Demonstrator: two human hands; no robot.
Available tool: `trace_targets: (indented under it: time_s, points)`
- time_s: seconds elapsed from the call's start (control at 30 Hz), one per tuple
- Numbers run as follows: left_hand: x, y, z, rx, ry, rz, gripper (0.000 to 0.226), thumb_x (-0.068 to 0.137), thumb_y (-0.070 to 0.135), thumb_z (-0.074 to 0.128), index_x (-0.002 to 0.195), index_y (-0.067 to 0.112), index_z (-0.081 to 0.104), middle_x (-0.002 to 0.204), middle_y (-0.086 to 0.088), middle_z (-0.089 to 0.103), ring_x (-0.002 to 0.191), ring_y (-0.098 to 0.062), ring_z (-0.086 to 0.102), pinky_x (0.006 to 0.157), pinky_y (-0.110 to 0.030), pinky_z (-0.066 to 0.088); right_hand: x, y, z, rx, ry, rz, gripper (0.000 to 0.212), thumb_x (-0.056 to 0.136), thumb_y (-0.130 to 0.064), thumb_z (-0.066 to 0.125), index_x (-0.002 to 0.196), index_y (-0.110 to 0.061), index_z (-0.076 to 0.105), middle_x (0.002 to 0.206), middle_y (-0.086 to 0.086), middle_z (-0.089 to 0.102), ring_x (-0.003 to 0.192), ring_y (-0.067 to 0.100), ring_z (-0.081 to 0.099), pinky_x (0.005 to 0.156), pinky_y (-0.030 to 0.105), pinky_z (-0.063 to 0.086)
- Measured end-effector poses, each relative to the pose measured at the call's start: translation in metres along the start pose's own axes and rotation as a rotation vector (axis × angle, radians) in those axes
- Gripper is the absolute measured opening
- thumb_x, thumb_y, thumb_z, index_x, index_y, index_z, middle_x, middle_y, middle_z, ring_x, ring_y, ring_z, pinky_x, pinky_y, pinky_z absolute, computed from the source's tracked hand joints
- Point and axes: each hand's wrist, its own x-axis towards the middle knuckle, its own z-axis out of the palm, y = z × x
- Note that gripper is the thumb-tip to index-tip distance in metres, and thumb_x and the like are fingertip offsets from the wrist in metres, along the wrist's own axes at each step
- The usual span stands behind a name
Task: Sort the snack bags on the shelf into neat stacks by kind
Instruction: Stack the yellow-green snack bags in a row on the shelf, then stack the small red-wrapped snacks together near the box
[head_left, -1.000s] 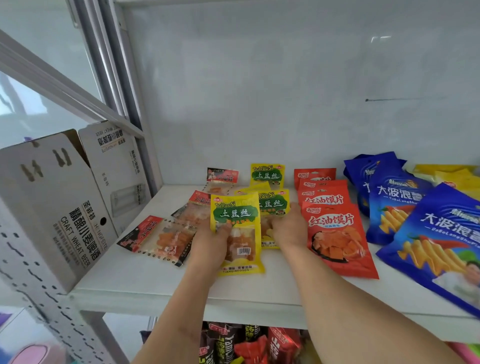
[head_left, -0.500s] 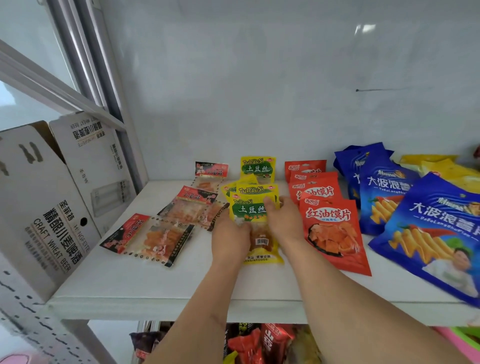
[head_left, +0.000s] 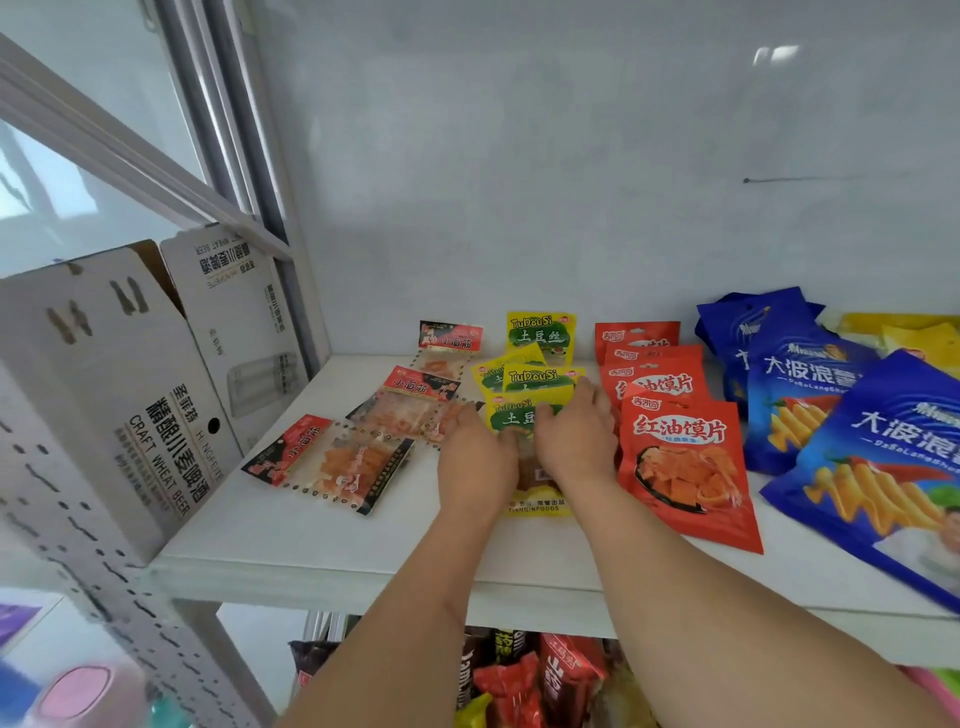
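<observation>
On the white shelf (head_left: 311, 551) a yellow potato-shred bag (head_left: 540, 506) lies partly over a small pile of the same yellow bags (head_left: 537, 376). My left hand (head_left: 475, 462) holds its left side with the thumb on top. My right hand (head_left: 576, 441) holds its right side, thumb on the green label and fingers reaching toward the pile. One more yellow bag (head_left: 540, 335) leans at the back wall. Right of them, red bags (head_left: 680, 457) lie in an overlapping row. To the left, three clear packs with red-black headers (head_left: 332, 462) lie loosely.
Large blue bags (head_left: 883, 467) overlap at the right, with yellow bags (head_left: 904, 332) behind them. A white beer carton (head_left: 130, 405) stands at the shelf's left end beside a perforated upright (head_left: 130, 623). More snacks (head_left: 530, 675) fill the shelf below.
The yellow bag has slid back and right from the shelf's front onto the yellow pile. My right hand left the red bags and came onto its right side.
</observation>
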Motion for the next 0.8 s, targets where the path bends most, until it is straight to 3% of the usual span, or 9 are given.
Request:
trace_targets:
  time_s: [0.1,0.23,0.43,0.63,0.8]
  points:
    - [0.002,0.0,-0.019,0.032,0.047,0.0,0.047,0.097,0.024,0.057,0.138,0.003,0.049,0.137,-0.017,0.056,0.123,-0.035,0.054,0.095,-0.04,0.045,-0.005,-0.013,0.002,-0.024,0.033,-0.087,0.064,0.097,-0.035,0.052,0.152,-0.012,0.03,0.16,0.012,0.021,0.146,0.031,0.022,0.115,0.044,0.025]
    - [0.012,-0.004,-0.053,0.056,0.124,-0.029,0.035,0.097,0.025,0.052,0.127,0.008,0.057,0.123,-0.012,0.064,0.113,-0.034,0.06,0.083,-0.037,0.045,-0.01,-0.038,0.014,0.011,0.005,-0.199,0.055,0.097,-0.033,0.052,0.147,-0.013,0.04,0.159,0.01,0.027,0.147,0.029,0.022,0.117,0.043,0.023]
    - [0.06,-0.035,-0.094,0.087,0.184,-0.072,0.042,0.097,0.033,0.052,0.133,0.012,0.057,0.134,-0.011,0.06,0.119,-0.032,0.056,0.099,-0.042,0.048,0.003,-0.075,0.036,0.038,-0.142,-0.274,0.044,0.099,-0.031,0.051,0.138,-0.01,0.05,0.14,0.014,0.049,0.13,0.031,0.045,0.104,0.037,0.037]
    - [0.122,-0.07,-0.109,0.205,0.024,-0.099,0.054,0.096,0.046,0.053,0.139,0.013,0.052,0.142,-0.011,0.056,0.129,-0.032,0.05,0.104,-0.04,0.044,0.026,-0.103,0.063,0.013,-0.271,-0.197,0.043,0.102,-0.029,0.047,0.139,-0.008,0.05,0.141,0.015,0.054,0.128,0.031,0.05,0.1,0.033,0.041]
    - [0.156,-0.082,-0.103,0.489,-0.259,-0.145,0.078,0.086,0.071,0.05,0.139,0.014,0.05,0.138,-0.01,0.057,0.126,-0.033,0.05,0.101,-0.042,0.046,0.044,-0.123,0.08,-0.064,-0.348,-0.121,0.044,0.103,-0.027,0.041,0.138,-0.002,0.049,0.144,0.018,0.05,0.129,0.033,0.049,0.1,0.034,0.041]
